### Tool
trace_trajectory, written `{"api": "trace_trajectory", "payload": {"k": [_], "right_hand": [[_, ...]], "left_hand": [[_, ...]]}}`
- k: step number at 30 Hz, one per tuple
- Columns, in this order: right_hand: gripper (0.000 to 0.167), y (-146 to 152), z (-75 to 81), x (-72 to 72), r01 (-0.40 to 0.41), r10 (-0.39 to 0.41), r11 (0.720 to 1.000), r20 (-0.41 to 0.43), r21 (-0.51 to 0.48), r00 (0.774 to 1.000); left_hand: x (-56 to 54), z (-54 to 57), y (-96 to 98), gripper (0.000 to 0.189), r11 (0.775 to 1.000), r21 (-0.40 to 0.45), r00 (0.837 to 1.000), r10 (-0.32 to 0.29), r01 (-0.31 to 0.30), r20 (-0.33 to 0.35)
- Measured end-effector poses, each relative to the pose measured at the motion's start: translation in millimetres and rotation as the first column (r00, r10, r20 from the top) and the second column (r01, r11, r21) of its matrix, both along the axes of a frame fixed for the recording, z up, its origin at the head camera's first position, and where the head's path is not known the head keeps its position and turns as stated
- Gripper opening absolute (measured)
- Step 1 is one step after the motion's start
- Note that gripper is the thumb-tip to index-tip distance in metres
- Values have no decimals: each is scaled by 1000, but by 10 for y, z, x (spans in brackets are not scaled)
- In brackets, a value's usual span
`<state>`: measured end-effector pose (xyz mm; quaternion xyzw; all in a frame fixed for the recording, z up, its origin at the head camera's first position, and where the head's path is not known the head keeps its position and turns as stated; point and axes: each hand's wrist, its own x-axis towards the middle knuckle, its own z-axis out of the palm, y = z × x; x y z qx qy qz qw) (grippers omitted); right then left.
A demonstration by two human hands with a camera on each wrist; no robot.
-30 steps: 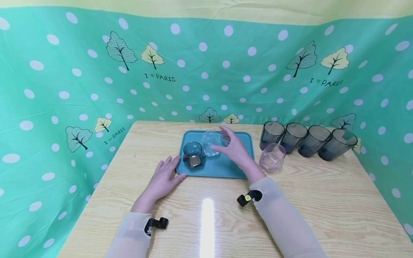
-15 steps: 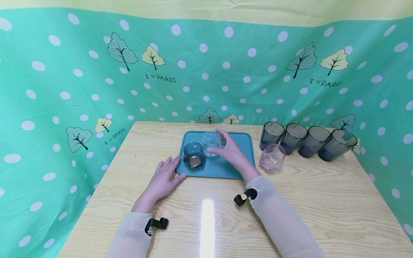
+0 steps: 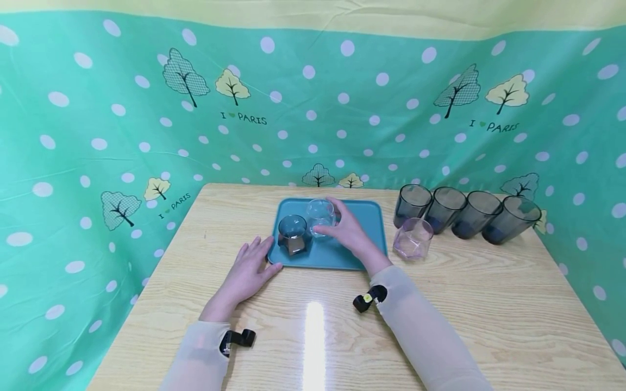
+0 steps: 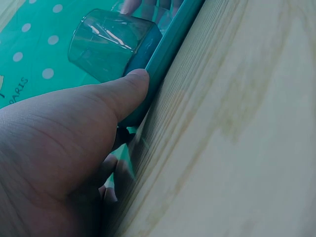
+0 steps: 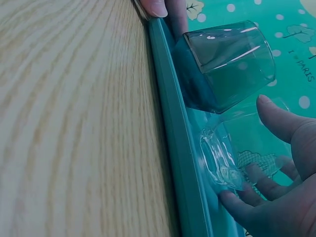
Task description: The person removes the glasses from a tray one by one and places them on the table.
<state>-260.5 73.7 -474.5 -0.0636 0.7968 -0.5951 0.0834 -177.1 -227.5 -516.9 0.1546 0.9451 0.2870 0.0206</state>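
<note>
A blue tray [image 3: 327, 259] lies on the table with two short glasses standing on it. My right hand [image 3: 349, 232] holds the clear glass [image 3: 319, 210], thumb on the near side and fingers round the far side; the right wrist view shows its faceted base [image 5: 217, 155] low over or on the tray, which I cannot tell. Left of it stands a smoky grey glass [image 3: 292, 236], upright and untouched. My left hand [image 3: 246, 271] rests at the tray's left front corner, fingers straight along the side. In the left wrist view its thumb [image 4: 131, 91] touches the tray rim.
Several tall dark glasses [image 3: 447, 209] stand in a row at the back right. A pale pink glass [image 3: 413, 239] stands in front of them, just right of the tray. A green dotted curtain [image 3: 313, 98] hangs behind the wooden table [image 3: 274, 336].
My right hand has moved slightly left and its thumb and fingers have come in round the clear glass. The left hand, the tray and the other glasses stay put.
</note>
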Motion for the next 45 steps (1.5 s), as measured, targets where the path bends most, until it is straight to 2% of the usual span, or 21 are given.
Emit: {"api": "trace_trajectory", "payload": {"k": [7,17,25,45], "right_hand": [[98,-20,15,17,16,-16,1000,4,20,1000],[96,-30,0,17,19,-19,999,10,29,1000],[92,-43,-11,29,37,-37,999,12,40,999],[90,-12,-3,112,90,-91,995,22,41,996]], "left_hand": [[6,34,14,84,1000,-3,1000,6,-6,7],[14,53,18,83,1000,6,1000,-1,1,-19],[24,64,15,84,1000,7,1000,8,-8,-4],[7,25,8,85,1000,5,1000,1,-1,6]]}}
